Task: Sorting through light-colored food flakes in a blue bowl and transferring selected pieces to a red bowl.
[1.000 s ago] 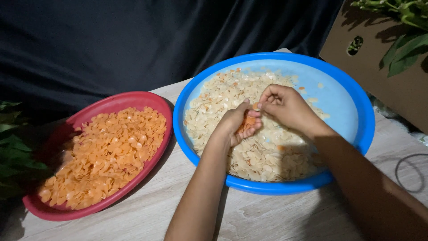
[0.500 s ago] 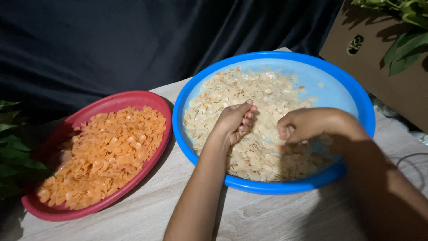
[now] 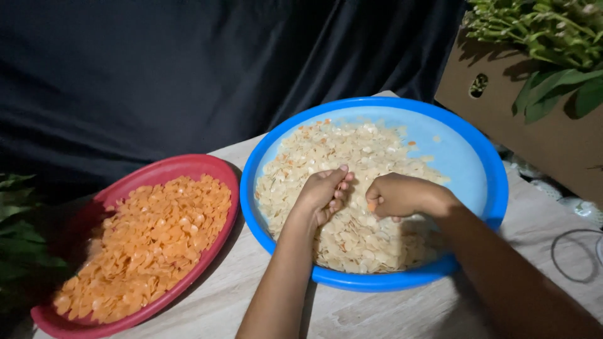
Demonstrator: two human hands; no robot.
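Observation:
A large blue basin (image 3: 483,157) holds a heap of pale flat chips (image 3: 352,157) with a few orange ones mixed in. Both my hands are inside it. My left hand (image 3: 325,193) rests on the pale chips with its fingers curled loosely. Just to its right, my right hand (image 3: 394,196) is closed in a fist with an orange chip (image 3: 373,205) showing at the fingers. To the left stands a red basin (image 3: 182,168) filled with orange chips (image 3: 147,242).
Both basins sit on a pale wooden table (image 3: 402,314). A cardboard box (image 3: 534,119) with green leafy stems (image 3: 553,37) stands at the back right. More green leaves (image 3: 19,238) lie at the far left. A black cloth (image 3: 188,75) hangs behind.
The hands, joined over the basin a second ago, parted, the right hand swinging out to the right. Now the right hand is back near the left, lower in the basin.

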